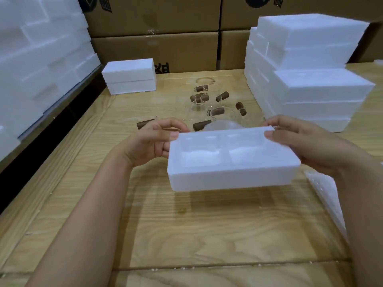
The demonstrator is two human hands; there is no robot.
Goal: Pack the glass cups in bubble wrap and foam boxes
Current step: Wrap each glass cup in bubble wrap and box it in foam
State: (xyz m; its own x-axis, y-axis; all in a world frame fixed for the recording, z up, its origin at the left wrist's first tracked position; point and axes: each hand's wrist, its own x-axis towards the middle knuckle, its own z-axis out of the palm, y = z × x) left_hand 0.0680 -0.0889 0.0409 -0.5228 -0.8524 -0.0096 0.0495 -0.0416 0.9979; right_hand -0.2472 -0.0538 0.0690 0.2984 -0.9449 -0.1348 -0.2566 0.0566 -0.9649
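I hold a white foam box (230, 175) with two hollow compartments above the wooden table (186, 228). My left hand (155, 139) grips its left end, thumb on the rim. My right hand (306, 141) pinches its far right corner. The compartments look empty. Behind the box stand several clear glass cups (207, 109) with brown wooden handles. A bubble-wrapped item (222, 124) lies just past the box's far edge.
Closed foam boxes are stacked at the right (310, 79), one pair at the back left (129, 76), and a tall stack along the left (41, 59). Cardboard cartons (157, 44) line the back. Bubble wrap (325, 193) lies at the right table edge.
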